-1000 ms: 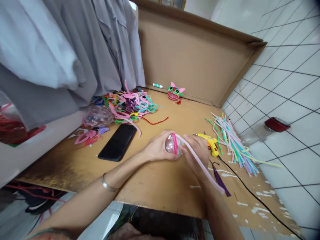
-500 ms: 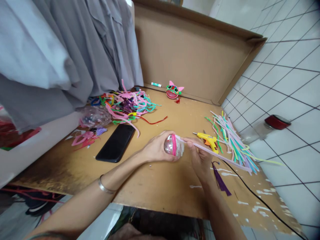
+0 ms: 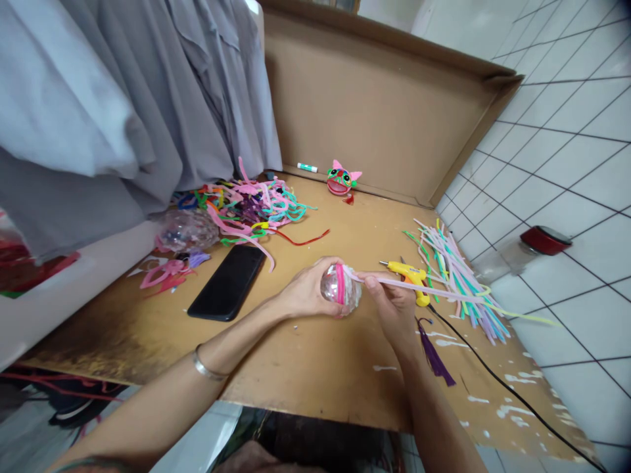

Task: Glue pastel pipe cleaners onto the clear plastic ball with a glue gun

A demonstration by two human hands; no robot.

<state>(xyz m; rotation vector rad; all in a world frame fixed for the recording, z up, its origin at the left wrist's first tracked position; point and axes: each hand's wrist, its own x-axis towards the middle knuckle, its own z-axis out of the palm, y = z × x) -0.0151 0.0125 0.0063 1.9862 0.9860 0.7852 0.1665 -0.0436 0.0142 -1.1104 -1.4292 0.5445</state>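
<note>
My left hand [image 3: 315, 287] is wrapped round a clear plastic ball [image 3: 330, 286] with a bright pink band about its middle and whitish strands on its right side. Between the thumb and fingers of my right hand [image 3: 394, 305] is a pale lilac pipe cleaner [image 3: 444, 293]. One end of it meets the ball near the pink band; the long free end stretches right, over the yellow glue gun [image 3: 409, 273], to the loose pipe cleaners. The glue gun lies on the table just beyond my right hand. A purple tassel [image 3: 434, 355] lies to the right of my wrist.
Loose pipe cleaners [image 3: 458, 276] lie at the right, a tangled colourful heap [image 3: 261, 200] at the back left. A black phone [image 3: 227, 284] rests left of my hands. A decorated animal head [image 3: 340, 179] and a glue stick [image 3: 307, 167] stand by the cardboard [image 3: 374, 98]. A black cord [image 3: 507, 384] runs right.
The lilac pipe cleaner's free end has swung up and away from me, now lying across the glue gun's handle. Both hands have stayed nearly in place, still holding the ball and pipe cleaner.
</note>
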